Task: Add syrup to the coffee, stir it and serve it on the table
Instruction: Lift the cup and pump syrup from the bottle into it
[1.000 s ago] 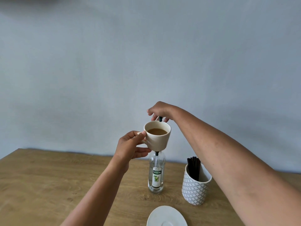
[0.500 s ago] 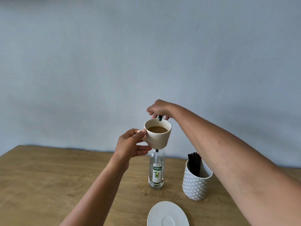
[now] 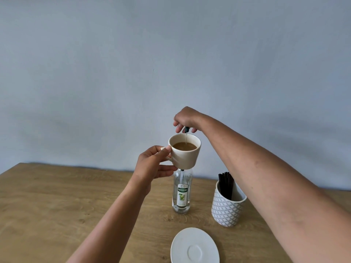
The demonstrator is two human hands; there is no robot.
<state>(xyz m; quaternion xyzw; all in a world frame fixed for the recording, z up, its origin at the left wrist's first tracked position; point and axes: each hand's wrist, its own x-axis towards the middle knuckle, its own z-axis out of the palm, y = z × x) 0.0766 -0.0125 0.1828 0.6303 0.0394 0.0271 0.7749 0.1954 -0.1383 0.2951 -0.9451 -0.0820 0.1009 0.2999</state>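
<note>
My left hand [image 3: 152, 164] grips the handle of a cream coffee cup [image 3: 185, 155] and holds it in the air, in front of the neck of a clear syrup bottle [image 3: 182, 192] that stands on the wooden table [image 3: 57, 205]. Brown coffee fills the cup. My right hand [image 3: 185, 118] rests on top of the bottle's dark green pump head [image 3: 186, 129], fingers closed over it. A thin stream of syrup [image 3: 186, 138] falls from the pump spout into the coffee. The bottle's neck is hidden behind the cup.
A white saucer [image 3: 194, 247] lies on the table at the near edge of the view. To the right of the bottle stands a grey-and-white patterned holder [image 3: 227, 209] with several black stir sticks [image 3: 226, 184]. A plain grey wall rises behind the table.
A stream of syrup now runs from the pump into the cup, which was not visible before. The cup and both hands have barely shifted; the view tilted slightly down.
</note>
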